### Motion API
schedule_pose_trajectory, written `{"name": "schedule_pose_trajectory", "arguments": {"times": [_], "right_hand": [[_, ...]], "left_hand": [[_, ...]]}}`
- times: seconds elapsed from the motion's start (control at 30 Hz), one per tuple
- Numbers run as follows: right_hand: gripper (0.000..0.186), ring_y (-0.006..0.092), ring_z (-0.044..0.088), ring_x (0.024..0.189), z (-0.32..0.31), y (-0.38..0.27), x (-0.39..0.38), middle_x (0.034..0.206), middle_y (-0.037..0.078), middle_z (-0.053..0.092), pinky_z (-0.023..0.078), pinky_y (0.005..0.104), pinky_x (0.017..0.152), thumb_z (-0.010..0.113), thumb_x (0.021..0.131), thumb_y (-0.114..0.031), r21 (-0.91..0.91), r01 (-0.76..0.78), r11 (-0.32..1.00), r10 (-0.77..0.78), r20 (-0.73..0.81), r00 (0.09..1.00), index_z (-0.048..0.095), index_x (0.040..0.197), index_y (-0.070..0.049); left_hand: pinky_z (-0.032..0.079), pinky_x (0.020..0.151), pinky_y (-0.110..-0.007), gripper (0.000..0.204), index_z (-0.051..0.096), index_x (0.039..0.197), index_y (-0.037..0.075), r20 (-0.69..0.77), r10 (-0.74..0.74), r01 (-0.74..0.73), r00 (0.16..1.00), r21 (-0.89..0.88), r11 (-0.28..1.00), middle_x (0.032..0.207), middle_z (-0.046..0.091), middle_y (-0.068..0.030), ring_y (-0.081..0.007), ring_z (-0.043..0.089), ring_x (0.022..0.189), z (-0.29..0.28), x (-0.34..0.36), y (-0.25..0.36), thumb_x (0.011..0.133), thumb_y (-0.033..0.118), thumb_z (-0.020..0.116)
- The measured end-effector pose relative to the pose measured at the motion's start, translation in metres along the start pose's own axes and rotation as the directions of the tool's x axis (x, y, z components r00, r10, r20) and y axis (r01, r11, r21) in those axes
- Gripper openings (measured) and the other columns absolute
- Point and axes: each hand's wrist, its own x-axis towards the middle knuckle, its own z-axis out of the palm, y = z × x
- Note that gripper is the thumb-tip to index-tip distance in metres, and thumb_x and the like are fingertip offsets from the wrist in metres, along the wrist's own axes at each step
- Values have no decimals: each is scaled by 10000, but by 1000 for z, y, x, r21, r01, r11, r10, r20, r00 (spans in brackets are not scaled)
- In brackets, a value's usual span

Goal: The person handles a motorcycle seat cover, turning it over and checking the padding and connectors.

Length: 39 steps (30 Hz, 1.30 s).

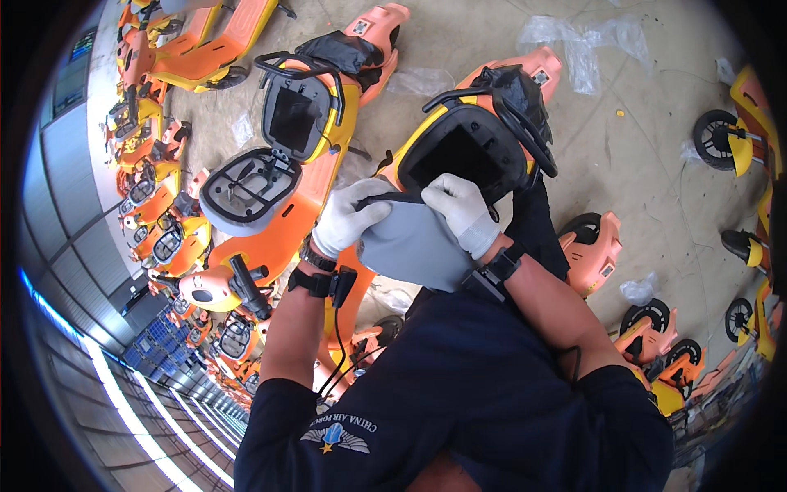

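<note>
A grey scooter seat [422,246] with a dark edge is tilted up in front of me, beside the open storage well [459,156] of an orange and yellow scooter. My left hand [348,217], in a white glove, is closed on the seat's left edge, fingers curled over the rim. Also in a white glove, my right hand [461,211] pinches the same rim farther right. The seat's underside is hidden. A black grab rail [525,135] curves around the well's far right side, with black plastic wrapping [512,94] behind it.
To the left, a second scooter has its seat [246,193] flipped open beside its well [297,115]. Rows of orange scooters [152,184] stand farther left, others [742,156] at right. Clear plastic sheeting [584,49] lies on the concrete floor.
</note>
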Motion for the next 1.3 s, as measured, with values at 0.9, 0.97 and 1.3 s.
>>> {"name": "schedule_pose_trajectory", "arguments": {"times": [0.9,0.97,1.3], "right_hand": [[248,62,532,701,-3,10,26,749,-7,614,448,239,646,629,920,-237,153,-273,950,227,265,937,677,841,-7],[314,94,557,698,-6,17,16,742,14,619,463,268,671,590,913,-318,125,-218,968,168,321,932,659,824,-25],[317,173,560,745,-55,32,-50,771,86,586,456,316,706,541,906,-301,-147,-148,978,194,383,903,608,905,9]], "left_hand": [[418,567,-242,259,701,816,-22,183,-318,293,930,147,945,677,606,-2,-89,536,621,-13,60,8,858,234,707],[409,583,-234,237,702,831,-4,216,-340,309,915,164,937,705,601,8,-76,528,646,-16,63,8,826,230,740],[468,656,-297,116,628,808,5,-35,378,-254,925,683,685,765,615,-81,-204,599,702,19,41,36,772,50,728]]}}
